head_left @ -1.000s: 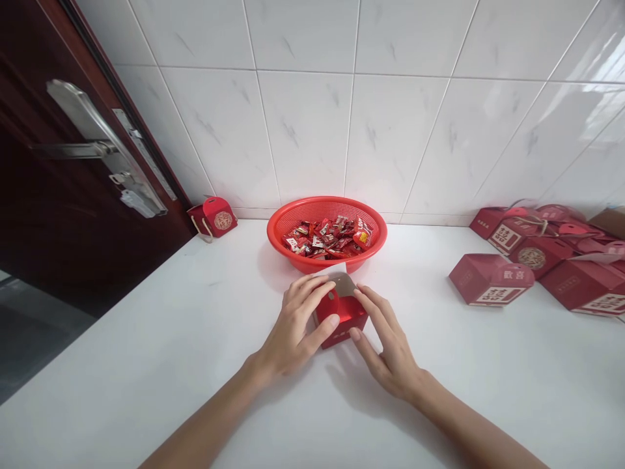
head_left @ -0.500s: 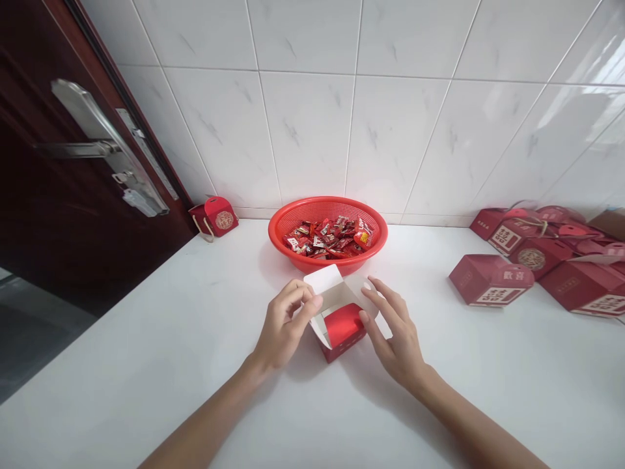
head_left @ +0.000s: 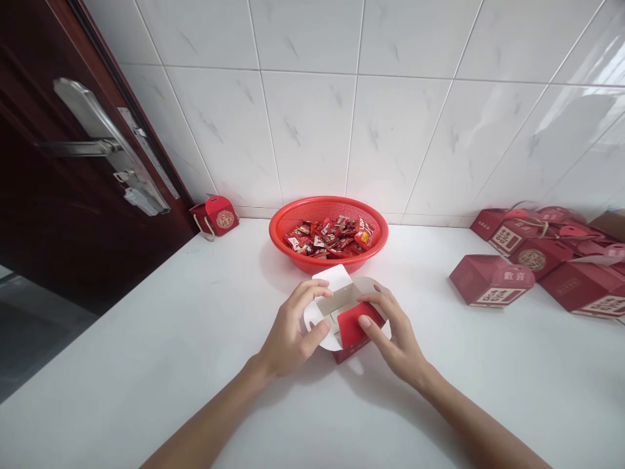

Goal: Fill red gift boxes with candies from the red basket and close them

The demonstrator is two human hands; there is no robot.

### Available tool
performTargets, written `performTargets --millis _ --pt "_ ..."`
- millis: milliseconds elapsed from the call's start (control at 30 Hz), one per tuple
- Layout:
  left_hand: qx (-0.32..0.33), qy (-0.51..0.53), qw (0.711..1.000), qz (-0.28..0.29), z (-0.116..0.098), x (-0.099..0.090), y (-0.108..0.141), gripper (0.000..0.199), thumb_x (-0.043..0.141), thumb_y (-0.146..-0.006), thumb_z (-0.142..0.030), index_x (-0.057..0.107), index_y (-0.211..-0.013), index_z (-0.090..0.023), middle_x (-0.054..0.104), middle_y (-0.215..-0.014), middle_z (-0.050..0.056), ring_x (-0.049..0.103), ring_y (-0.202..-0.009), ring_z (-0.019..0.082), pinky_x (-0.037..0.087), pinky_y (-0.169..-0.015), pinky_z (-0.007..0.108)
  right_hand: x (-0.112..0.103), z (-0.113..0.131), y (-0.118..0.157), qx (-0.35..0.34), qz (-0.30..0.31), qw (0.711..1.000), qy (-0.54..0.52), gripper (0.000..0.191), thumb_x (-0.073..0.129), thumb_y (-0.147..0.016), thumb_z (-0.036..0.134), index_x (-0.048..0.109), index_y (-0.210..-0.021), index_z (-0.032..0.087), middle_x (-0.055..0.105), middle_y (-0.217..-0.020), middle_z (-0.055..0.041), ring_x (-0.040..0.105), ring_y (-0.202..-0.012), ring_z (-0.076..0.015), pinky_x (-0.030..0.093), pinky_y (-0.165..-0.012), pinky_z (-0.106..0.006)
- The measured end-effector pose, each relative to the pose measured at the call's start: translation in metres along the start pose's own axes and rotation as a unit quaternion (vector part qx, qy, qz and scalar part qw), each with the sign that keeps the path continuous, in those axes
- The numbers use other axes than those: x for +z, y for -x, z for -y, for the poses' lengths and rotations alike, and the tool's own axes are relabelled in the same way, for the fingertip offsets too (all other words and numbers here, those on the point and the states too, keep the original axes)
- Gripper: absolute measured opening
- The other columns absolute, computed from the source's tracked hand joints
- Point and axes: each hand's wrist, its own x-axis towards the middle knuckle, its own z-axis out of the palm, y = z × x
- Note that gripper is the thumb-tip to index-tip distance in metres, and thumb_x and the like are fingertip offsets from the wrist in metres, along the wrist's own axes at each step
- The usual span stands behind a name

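Note:
An unlidded red gift box (head_left: 349, 329) with a white inside sits on the white table before me, its top flaps spread. No contents show inside it. My left hand (head_left: 293, 326) holds the left side, thumb over the white left flap and fingers by the back corner. On the right, my right hand (head_left: 393, 332) has its thumb on the red front flap and its bent fingers at the right flap. Right behind the box stands a red plastic basket (head_left: 280, 244) with many wrapped candies (head_left: 336, 238).
Against the wall at left is a small red box (head_left: 217, 215) with a rope handle. Several closed red gift boxes (head_left: 581, 283) crowd the right side, with one box (head_left: 491, 280) a little apart. A dark door (head_left: 43, 215) borders the table's left edge.
The box has shifted slightly to the right. My left hand has moved right, and its fingers have spread around the left flap, which now folds outward. My right thumb presses farther onto the red flap.

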Motion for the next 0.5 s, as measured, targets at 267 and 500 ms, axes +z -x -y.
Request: performTargets --millis 267,500 --pt "-0.003 -0.002 1.0 -0.014 0.005 0.003 0.001 0.037 0.053 -0.08 -0.019 0.062 -0.115 -0.021 0.06 -0.131 0.012 0.057 -0.125 0.029 0.049 -0.104 0.046 -0.013 0.004 -0.005 0.004 -0.068 0.988 -0.137 0.04 0.057 -0.098 0.044 0.065 -0.066 0.022 0.066 -0.13 -0.0083 0.061 -0.122 -0.0288 0.051 -0.101 -0.046" --pt "-0.007 -0.027 0.999 -0.029 0.006 -0.001 0.002 0.039 0.053 -0.079 -0.019 0.062 -0.117 -0.021 0.06 -0.132 0.011 0.059 -0.123 0.029 0.052 -0.101 0.044 -0.026 0.001 -0.008 -0.031 0.082 0.995 -0.051 0.023 0.067 -0.091 0.04 0.073 -0.076 0.024 0.063 -0.137 -0.0089 0.06 -0.125 -0.0323 0.054 -0.098 -0.05"
